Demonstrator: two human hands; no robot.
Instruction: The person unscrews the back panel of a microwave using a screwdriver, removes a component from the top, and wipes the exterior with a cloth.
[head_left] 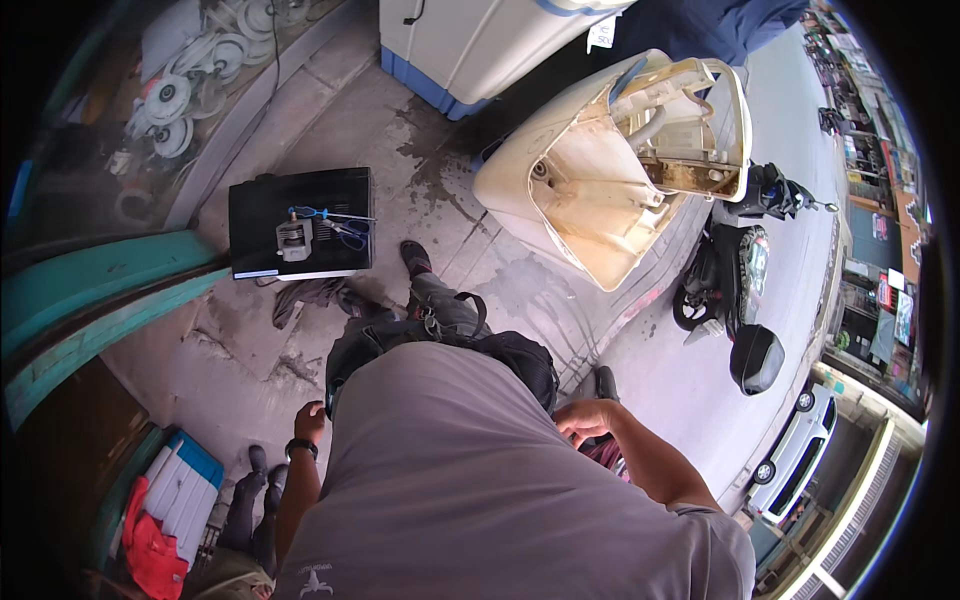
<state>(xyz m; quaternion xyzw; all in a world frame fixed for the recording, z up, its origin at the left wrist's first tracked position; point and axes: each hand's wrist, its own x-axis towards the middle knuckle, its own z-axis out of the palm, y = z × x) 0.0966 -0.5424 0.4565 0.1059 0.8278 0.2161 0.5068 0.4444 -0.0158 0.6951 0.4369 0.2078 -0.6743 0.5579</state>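
My left hand (311,422) hangs beside my left hip, below a dark wristwatch (301,446); its fingers are mostly hidden. Next to my right hip, my right hand (585,418) is loosely bent, with nothing seen in it. Ahead on the left, a flat black box-shaped appliance (300,205) rests on the pavement. On its top lie a small grey metal part (294,242), a blue-handled screwdriver (308,212) and a tool with blue looped handles (353,236). Both hands are apart from these things.
A stained, cream-coloured appliance shell (570,190) lies opened ahead right. Behind it stands a white and blue cabinet (460,50). A teal frame (110,290) runs along the left. A motorcycle (735,280) and a white van (795,450) are rightward; another person's legs (243,505) show lower left.
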